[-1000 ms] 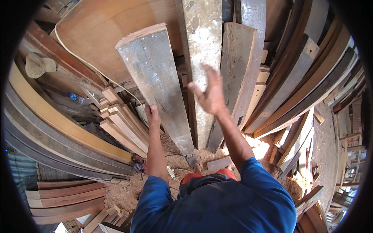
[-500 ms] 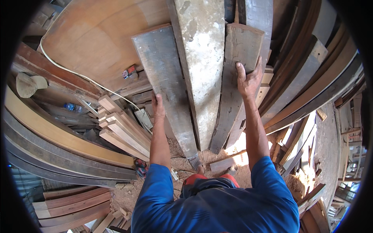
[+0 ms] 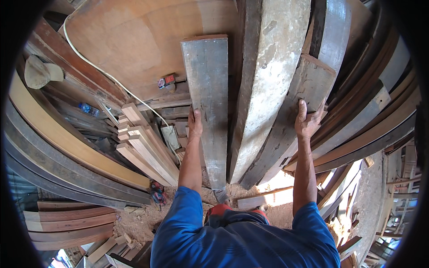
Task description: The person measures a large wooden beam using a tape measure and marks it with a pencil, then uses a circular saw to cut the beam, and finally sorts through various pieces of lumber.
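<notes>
My left hand [image 3: 195, 123] grips the left edge of a long grey plank [image 3: 208, 85], which stands nearly upright with its foot near my feet. My right hand [image 3: 308, 119] holds a second weathered plank [image 3: 315, 80]; the thumb lies on its face and the fingers reach toward its right edge. This one tilts to the right at the top. Between the two planks leans a thick beam [image 3: 272, 76] with a pale, blotchy, paint-stained face. Neither hand touches that beam.
Left of the planks lean several pale wood strips [image 3: 147, 147]. Long curved timbers [image 3: 80, 161] run along the left, and more curved boards [image 3: 357, 129] lean at the right. A white cable [image 3: 111, 80] crosses a brown panel [image 3: 138, 40]. A short board [image 3: 263, 198] lies on the dusty floor.
The view has turned a little left. The left plank now stands straighter, with a wider gap to the beam at the top. The right plank leans further right; both hands keep their hold.
</notes>
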Motion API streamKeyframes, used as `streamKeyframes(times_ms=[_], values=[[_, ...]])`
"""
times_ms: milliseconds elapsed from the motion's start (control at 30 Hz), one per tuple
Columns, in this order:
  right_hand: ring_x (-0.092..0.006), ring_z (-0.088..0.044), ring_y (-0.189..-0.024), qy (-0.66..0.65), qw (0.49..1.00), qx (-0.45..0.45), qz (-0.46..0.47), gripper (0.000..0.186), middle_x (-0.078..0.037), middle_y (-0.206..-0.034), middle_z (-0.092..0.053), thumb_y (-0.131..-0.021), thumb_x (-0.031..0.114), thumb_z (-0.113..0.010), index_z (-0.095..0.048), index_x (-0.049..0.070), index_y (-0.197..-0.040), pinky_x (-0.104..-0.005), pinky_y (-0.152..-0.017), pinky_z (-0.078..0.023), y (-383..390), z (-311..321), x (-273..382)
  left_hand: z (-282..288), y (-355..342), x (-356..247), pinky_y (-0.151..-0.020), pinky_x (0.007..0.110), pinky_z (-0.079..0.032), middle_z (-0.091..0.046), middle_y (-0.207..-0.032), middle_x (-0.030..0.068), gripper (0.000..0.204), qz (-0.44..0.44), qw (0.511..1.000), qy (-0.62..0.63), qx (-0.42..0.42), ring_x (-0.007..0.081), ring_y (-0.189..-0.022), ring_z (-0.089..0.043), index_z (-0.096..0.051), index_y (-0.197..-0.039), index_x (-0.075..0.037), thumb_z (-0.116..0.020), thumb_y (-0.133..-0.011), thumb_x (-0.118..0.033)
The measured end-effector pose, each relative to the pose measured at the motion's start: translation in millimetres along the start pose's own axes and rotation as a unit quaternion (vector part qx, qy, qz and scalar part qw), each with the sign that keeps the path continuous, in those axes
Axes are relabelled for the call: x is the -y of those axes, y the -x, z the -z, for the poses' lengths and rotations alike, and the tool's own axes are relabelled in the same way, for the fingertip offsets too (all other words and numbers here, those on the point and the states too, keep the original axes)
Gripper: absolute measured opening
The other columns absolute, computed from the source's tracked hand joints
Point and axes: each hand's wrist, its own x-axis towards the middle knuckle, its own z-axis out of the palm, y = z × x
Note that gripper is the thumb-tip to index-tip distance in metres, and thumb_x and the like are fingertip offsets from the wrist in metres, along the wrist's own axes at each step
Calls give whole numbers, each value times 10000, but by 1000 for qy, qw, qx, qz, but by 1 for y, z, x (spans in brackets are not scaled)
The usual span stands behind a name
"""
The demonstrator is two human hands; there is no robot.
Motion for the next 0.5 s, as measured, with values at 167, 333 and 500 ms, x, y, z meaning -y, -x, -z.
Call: streamKeyframes(times_ms=[167,333,500], values=[[-464,-416,-1439,7,1000,9,5,942,-349,-1515,-436,-946,467,-742,-325,-127,-1547,-494,-1208,-319,0,-1,11,11,-2,15,-1149,430,-377,-502,-1511,280,1010,-12,999,-35,-39,368,-1397,-487,-377,-1540,80,-529,-971,-741],[-434,-434,-1434,2,1000,-31,8,920,-323,-1510,-454,-931,411,-780,-337,-102,-1553,-464,-1201,-334,6,0,-3,6,-4,-5,-1136,435,-401,-523,-1494,282,932,4,998,-60,34,382,-1368,-521,-397,-1540,52,-532,-993,-691],[-418,-437,-1431,-85,993,24,-74,1073,-323,-1534,-428,-851,505,-833,-316,-126,-1549,-451,-1210,-328,-1,5,-7,7,10,-47,-1106,434,-433,-583,-1423,275,782,46,994,-94,11,370,-1301,-579,-436,-1516,33,-576,-1028,-562]])
